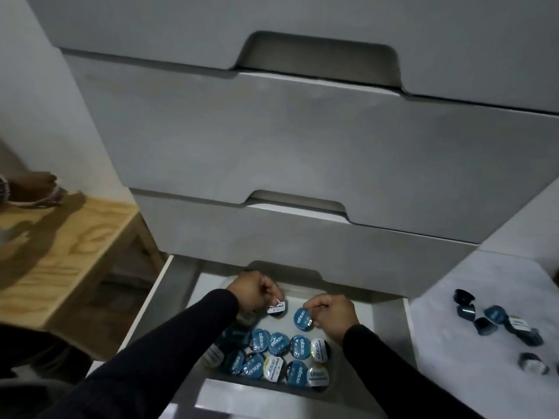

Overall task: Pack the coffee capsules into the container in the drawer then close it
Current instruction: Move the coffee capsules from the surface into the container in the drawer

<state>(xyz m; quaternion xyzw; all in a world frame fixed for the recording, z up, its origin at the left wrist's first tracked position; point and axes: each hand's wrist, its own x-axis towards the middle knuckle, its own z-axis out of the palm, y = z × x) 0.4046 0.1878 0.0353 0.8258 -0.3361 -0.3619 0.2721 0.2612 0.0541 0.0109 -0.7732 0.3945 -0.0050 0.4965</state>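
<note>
I've got both hands low in the frame: left hand (pixel 255 293) pinches a white-lidded capsule (pixel 276 308), right hand (pixel 331 313) pinches a blue-lidded capsule (pixel 303 319), both over the container (pixel 348 300) in the open drawer (pixel 390 334).

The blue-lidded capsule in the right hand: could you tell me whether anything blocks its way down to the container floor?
Nothing visible does. The right hand holds the blue-lidded capsule over a bare patch of the container; the packed capsules lie nearer the camera, and the left hand with its white-lidded capsule is off to the side.
</note>
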